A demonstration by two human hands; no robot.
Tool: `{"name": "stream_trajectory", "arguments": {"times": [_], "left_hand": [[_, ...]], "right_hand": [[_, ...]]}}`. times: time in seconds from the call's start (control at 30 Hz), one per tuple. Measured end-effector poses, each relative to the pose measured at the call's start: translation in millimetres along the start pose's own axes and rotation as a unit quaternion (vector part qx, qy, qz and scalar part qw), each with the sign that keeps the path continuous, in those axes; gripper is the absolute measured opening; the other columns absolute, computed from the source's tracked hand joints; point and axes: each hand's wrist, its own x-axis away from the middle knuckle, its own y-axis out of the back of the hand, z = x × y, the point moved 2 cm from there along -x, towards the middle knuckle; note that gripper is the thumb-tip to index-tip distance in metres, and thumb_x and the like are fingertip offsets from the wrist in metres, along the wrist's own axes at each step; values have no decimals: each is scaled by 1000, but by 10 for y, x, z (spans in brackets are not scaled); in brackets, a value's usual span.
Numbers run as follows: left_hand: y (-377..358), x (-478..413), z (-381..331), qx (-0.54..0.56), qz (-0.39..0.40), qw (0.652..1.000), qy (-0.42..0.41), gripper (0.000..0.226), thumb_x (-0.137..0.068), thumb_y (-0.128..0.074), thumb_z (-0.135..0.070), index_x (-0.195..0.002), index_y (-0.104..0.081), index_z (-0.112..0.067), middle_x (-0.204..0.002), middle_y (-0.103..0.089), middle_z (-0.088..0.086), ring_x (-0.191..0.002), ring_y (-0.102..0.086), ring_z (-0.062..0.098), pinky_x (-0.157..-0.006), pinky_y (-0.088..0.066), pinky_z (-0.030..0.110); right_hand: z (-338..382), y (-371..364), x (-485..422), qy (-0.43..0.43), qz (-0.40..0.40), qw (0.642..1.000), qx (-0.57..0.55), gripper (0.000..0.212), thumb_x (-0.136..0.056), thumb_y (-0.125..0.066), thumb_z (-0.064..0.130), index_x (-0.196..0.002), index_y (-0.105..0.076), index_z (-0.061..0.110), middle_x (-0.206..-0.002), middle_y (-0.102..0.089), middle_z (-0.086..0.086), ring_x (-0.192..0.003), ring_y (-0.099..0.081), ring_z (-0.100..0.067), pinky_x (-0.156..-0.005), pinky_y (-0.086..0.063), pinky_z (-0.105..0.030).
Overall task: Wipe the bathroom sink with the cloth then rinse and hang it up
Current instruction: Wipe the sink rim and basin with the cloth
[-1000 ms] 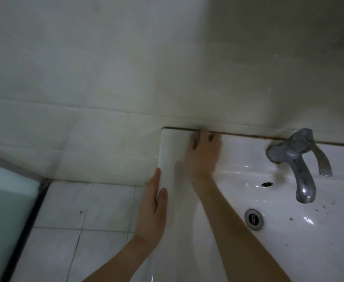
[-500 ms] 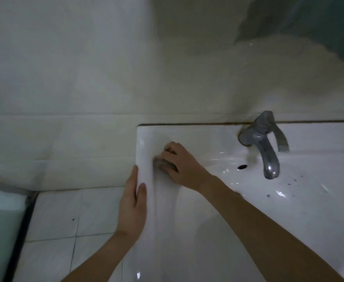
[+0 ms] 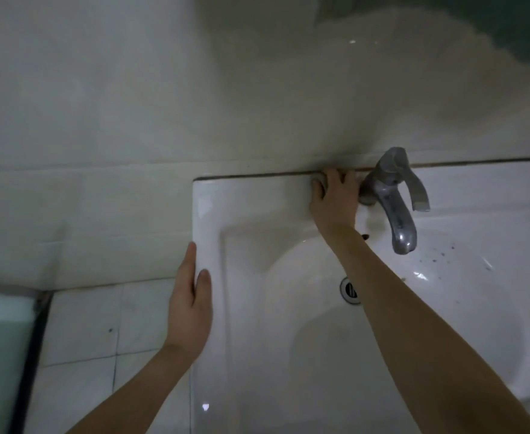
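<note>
A white ceramic sink [image 3: 213, 208] fills the right half of the view, with a metal faucet [image 3: 392, 195] at its back rim. My right hand [image 3: 335, 202] lies on the back rim just left of the faucet base, up against the wall seam. Its fingers and thumb are bent over a small greyish cloth [image 3: 316, 183], which shows only as a sliver by the thumb. My left hand [image 3: 190, 305] rests flat against the sink's left edge with straight fingers and holds nothing.
The drain [image 3: 349, 289] sits mid-basin and an overflow hole [image 3: 365, 236] lies under my right forearm. Dark specks [image 3: 442, 255] dot the basin right of the spout. White floor tiles [image 3: 100, 324] and a pale glass panel [image 3: 0, 339] lie to the left.
My right hand has slid the cloth from the sink's left rim along the back rim to the faucet base. The left hand has stayed on the sink's left edge.
</note>
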Motion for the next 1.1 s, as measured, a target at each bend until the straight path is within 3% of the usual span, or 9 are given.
{"name": "stream_trajectory", "arguments": {"times": [0.2,0.37,0.47,0.53,0.63,0.73,0.87,1.0,1.1], "left_hand": [[-5,-3,1,3,-9,1000,-14,48,-103,-36,-16,-150,-28,-21,-148,-28,-21,-127,-26,-24,-102,-16,-5],[4,5,-15,-8,-1,1000,-23,49,-103,-34,-18,-151,-23,-20,-148,-25,-21,-130,-23,-17,-101,-16,-6],[18,8,1,-25,12,999,-28,51,-103,-34,-22,-153,-20,-20,-149,-24,-20,-133,-22,-13,-102,-15,-6],[23,7,3,-26,11,999,-27,53,-102,-37,-24,-153,-21,-21,-154,-25,-15,-135,-23,-9,-109,-17,3],[33,26,-23,-31,9,999,-27,63,-97,-51,-27,-152,-22,-20,-155,-28,-11,-137,-26,-2,-114,-21,17],[31,44,-55,-42,1,999,-25,74,-91,-63,-26,-152,-22,-20,-140,-33,-18,-128,-32,-4,-101,-25,6],[31,22,7,-31,-1,999,-21,75,-89,-64,-28,-152,-23,-24,-144,-33,-20,-128,-33,-7,-101,-27,5],[26,-6,35,-21,3,1000,-17,76,-89,-64,-28,-152,-22,-26,-154,-31,-13,-135,-36,-1,-110,-31,16],[20,39,-23,-18,-3,1000,-10,75,-90,-65,-23,-152,-23,-23,-151,-35,-14,-126,-44,-7,-99,-36,4]], "right_hand": [[366,-97,411,107,19,992,-58,18,-90,-55,19,-90,-65,4,-94,-56,-20,-85,-52,-37,-77,-44,-40],[498,-16,1247,165,195,954,-157,15,-93,-57,17,-100,-68,8,-106,-52,-13,-94,-49,-28,-88,-43,-33],[334,325,1673,5,181,946,-268,14,-93,-58,12,-100,-67,20,-107,-52,-2,-96,-55,-7,-86,-39,-9],[77,606,1858,-106,136,931,-321,17,-94,-57,12,-101,-64,25,-104,-57,0,-91,-57,-1,-80,-41,-7],[-376,760,2129,-177,170,926,-287,11,-95,-55,11,-101,-64,15,-89,-62,1,-80,-58,-7,-72,-43,-14],[-723,555,2259,-227,211,923,-229,11,-96,-52,10,-94,-62,6,-78,-60,-6,-70,-56,-17,-66,-43,-27],[-870,27,1877,-297,114,921,-224,12,-97,-48,14,-85,-50,12,-85,-54,-13,-74,-52,-26,-66,-42,-31],[-465,-452,1632,-248,114,931,-241,17,-96,-49,18,-109,-48,7,-106,-42,-10,-92,-46,-25,-78,-38,-23],[-179,-401,2049,-126,221,913,-318,9,-93,-49,19,-101,-48,16,-105,-43,-11,-87,-47,-16,-78,-38,-12]]}}
